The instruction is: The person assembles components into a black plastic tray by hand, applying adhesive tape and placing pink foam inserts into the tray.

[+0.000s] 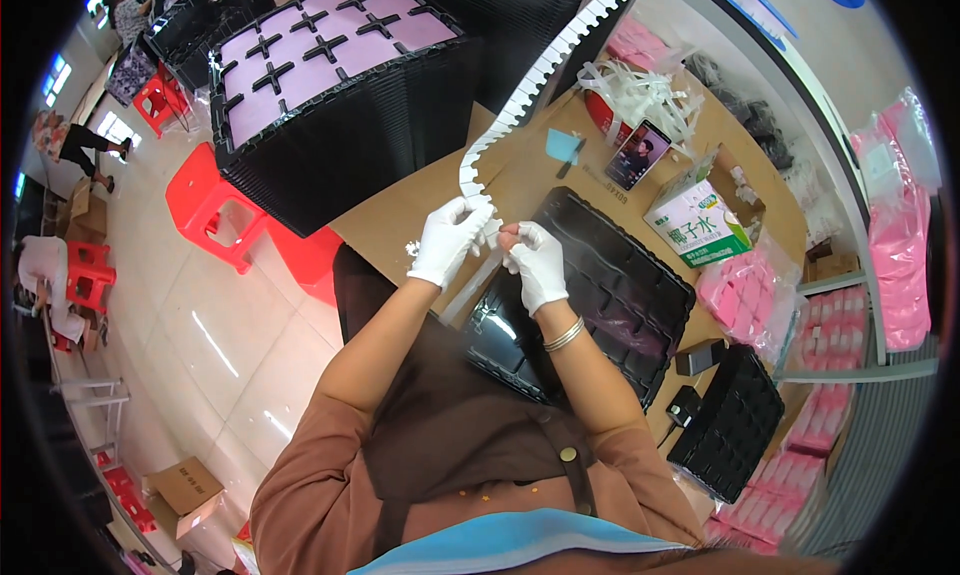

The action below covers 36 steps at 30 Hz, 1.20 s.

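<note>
A long white toothed strip (512,117) curves down from the top edge to my hands. My gloved left hand (448,241) is closed round its lower part, fingers pressed together. Close beside it, my gloved right hand (537,263) pinches at the strip's lower end; bare fingertips show through the glove. What exactly lies between these fingers is partly hidden. Below and right of my hands, a black moulded plastic tray (630,310) rests on the cardboard-covered table (400,197). Small white scraps (412,248) sit by my left hand.
Stacked black trays with a pink-purple layer (300,60) stand at the left. On the right are a phone (638,155), white strips in a red bowl (640,100), a drink carton box (698,220), pink bagged pieces (745,295) and a smaller black tray (730,425). Red stools (212,200) stand left.
</note>
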Available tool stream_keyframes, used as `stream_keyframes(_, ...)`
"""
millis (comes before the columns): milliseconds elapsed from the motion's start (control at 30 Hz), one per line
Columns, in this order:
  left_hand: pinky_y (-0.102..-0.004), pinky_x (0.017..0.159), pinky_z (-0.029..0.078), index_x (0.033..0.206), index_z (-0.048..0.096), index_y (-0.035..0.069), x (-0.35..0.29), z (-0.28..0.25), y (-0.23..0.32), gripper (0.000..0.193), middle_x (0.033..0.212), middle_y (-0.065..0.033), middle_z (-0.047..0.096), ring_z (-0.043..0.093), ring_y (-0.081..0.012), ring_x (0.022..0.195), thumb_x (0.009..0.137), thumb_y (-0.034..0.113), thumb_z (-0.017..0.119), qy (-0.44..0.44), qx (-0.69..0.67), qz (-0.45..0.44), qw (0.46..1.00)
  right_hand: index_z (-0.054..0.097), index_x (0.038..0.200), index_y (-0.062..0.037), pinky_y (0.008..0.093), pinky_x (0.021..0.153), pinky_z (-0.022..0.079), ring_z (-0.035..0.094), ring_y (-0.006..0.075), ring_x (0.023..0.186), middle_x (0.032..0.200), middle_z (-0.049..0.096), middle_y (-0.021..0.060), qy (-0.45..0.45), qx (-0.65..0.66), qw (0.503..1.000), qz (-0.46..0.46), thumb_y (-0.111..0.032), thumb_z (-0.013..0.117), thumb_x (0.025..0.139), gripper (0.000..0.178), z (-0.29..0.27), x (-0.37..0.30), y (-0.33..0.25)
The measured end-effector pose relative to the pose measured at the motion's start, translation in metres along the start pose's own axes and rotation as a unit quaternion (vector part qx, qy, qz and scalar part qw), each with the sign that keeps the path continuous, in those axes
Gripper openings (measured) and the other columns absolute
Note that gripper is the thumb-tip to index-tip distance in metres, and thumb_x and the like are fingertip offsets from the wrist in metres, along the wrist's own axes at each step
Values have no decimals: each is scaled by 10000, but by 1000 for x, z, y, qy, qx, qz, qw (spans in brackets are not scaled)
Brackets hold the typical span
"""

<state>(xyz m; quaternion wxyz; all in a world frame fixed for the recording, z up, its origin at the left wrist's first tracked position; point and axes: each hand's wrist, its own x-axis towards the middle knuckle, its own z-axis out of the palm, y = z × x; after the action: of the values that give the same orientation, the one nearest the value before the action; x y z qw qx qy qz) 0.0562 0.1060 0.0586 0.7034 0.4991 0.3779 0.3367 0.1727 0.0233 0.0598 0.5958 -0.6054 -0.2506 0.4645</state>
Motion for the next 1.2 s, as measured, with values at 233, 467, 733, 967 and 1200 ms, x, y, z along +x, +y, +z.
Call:
stream_keyframes(233,-185,469,381,1028,591,17,4,8,-10,253,793,-13,608,500,-45,557,870,214,598,54,-85,-28,995,601,776,-11,235,667,429,544,140,754,819,568,46,0,-162,946,-281,-44,656,729,80,-13,-3,1)
stream_keyframes(467,-174,465,362,1016,589,18,0,-14,-12,243,764,-17,608,481,-46,513,868,211,600,67,-65,-36,995,640,735,-36,354,785,469,581,302,880,911,574,142,97,-491,859,-106,-26,647,661,75,-115,72,-9)
stream_keyframes(733,-183,491,384,970,608,28,-18,0,-8,200,788,-12,614,500,-42,542,871,202,598,14,-78,-15,997,597,915,-43,368,747,487,597,319,824,947,557,169,179,-537,794,-220,-124,753,638,328,-81,54,-12)
stream_keyframes(967,-184,444,365,980,600,32,-27,19,-8,197,706,5,563,452,-39,501,877,199,591,0,-82,-9,997,621,893,0,196,617,423,531,61,675,773,617,18,-51,-34,998,-30,-58,651,773,137,-14,-8,-8)
stream_keyframes(1200,-155,394,269,1044,580,42,-13,24,8,244,745,6,563,393,-23,481,872,215,589,-81,-178,-107,975,626,766,-2,211,588,416,512,61,654,737,590,-9,52,-127,988,-67,1,652,723,51,-26,-36,-10)
